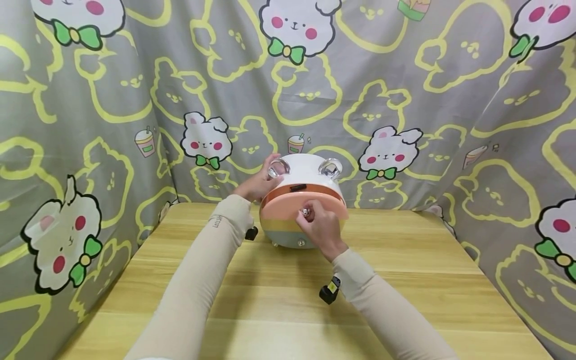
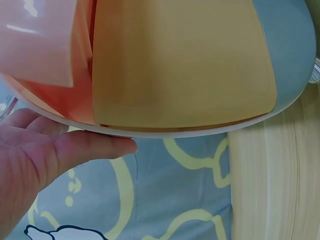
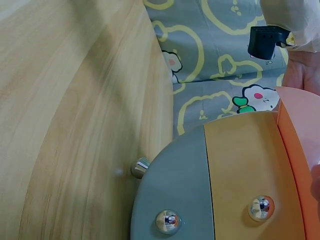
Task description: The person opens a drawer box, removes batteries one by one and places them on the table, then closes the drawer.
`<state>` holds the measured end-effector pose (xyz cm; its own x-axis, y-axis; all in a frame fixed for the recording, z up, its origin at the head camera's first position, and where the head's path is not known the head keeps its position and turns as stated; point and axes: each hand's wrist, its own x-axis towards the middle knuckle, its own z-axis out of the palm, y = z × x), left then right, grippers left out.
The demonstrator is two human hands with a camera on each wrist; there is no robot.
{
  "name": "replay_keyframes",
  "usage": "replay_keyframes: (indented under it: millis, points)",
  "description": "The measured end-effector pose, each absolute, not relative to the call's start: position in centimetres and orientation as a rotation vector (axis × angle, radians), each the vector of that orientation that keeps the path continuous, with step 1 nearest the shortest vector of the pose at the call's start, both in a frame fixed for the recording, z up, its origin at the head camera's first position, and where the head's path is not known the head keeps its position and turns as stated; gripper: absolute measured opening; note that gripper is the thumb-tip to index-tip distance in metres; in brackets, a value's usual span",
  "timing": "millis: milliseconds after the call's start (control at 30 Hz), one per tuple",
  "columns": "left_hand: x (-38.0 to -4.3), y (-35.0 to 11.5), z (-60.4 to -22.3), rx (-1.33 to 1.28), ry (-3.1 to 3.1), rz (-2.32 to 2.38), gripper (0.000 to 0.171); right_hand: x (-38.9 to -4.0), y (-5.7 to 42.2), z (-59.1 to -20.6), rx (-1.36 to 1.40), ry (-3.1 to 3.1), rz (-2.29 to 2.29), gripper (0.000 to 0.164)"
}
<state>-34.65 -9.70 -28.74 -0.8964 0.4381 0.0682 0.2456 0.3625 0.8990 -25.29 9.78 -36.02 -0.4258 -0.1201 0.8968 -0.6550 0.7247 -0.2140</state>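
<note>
I see the round drawer box upright on the table, near the back edge. Top pink drawer is partway out. Right hand pinches its knob. Left hand rests against the box's left side, one digit straight, others partly hidden. Printed curtain behind.

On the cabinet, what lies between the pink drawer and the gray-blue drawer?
The yellow drawer, with its shiny round knob, lies between them, as the right wrist view shows.
</note>
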Motion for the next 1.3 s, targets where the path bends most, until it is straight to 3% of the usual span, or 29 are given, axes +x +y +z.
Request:
replay_keyframes:
  millis: [767,1300]
  points:
    - [-34.4,-9.9,-28.6,0.654,2.494,1.523,0.065,-23.9,9.8,-36.1,0.619,-1.95,0.688,0.014]
    - [-31.9,-9.6,-26.4,0.702,2.439,1.524,0.066,-23.4,10.0,-36.4,0.637,-1.958,0.691,0.014]
